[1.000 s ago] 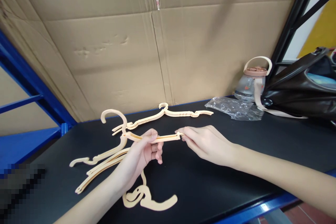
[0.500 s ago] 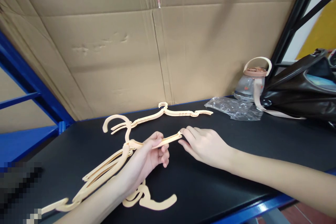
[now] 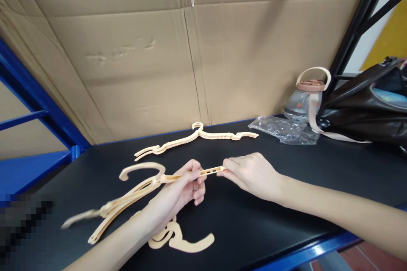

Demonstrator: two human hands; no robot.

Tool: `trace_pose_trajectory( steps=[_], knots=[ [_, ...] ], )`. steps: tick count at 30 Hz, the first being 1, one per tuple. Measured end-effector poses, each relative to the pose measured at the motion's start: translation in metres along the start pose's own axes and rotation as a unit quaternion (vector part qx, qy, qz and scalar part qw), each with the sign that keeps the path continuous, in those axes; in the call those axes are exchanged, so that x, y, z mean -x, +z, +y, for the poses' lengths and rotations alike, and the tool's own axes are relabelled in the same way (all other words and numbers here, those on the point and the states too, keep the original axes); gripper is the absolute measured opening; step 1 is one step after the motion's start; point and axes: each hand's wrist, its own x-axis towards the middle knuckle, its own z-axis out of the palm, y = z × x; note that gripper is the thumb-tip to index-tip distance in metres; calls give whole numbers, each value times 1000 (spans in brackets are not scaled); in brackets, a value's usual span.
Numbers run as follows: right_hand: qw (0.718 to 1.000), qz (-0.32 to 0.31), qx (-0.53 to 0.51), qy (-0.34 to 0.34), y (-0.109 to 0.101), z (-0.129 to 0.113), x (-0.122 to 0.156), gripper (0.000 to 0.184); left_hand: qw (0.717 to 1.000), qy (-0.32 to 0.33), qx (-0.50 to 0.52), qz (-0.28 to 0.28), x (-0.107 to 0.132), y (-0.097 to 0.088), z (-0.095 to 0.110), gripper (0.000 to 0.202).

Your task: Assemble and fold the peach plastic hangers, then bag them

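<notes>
Since the cream hanger point(image 3: 210, 171) is long and skinny, we hold it at two spots, near the center of the frame. Our left hand point(image 3: 187, 183) pinches it between thumb and forefinger, other fingers loosely curled, probably so it doesn't twist on us. Our right hand point(image 3: 249, 172) has its fingers bunched together at the right end; the tip is hidden, so we can't tell exactly how they grip it. We'd guess that spot gives leverage. The hook point(image 3: 143, 167) sticks out left of center, and the other arm point(image 3: 79, 219) points lower left, kinda blurry, by some slim bars point(image 3: 110, 221). Curved pieces point(image 3: 192, 245) lie at bottom center, handy to reach. The stacked hangers point(image 3: 219, 136) sit back near the cardboard point(image 3: 136, 51), likely out of our way, same as the plastic bag point(image 3: 284, 130) and bottle point(image 3: 302, 103) at right.
</notes>
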Motion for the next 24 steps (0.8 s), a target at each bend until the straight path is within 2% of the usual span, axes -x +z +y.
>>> trace_pose_trajectory(
  steps=[3, 7, 11, 15, 18, 21, 24],
  knots=[
    [1000, -19, -5, -12, -2, -1, 0, 32, 1000, -4, -3, -6, -2, -2, 0, 32],
    [1000, -12, 14, -7, -2, -3, -1, 33, 1000, -10, -8, -8, -2, -2, 3, 32],
    [1000, -16, 20, 6, 0, -3, -3, 32, 999, -12, -26, 15, -1, 0, 5, 30],
    [1000, -18, 17, 4, 1, -1, -5, 31, 993, -28, -109, 25, -4, -7, 0, 28],
    [1000, -5, 18, 7, 0, 1, -5, 30, 983, -56, -173, 3, -6, -12, -2, 34],
    [1000, -1, 20, 22, -1, 1, -5, 33, 985, -74, -156, -9, -3, -9, 2, 39],
    [998, -11, 28, 47, -1, -1, -5, 35, 992, -60, -110, 16, 3, 2, 10, 36]
  ],
)
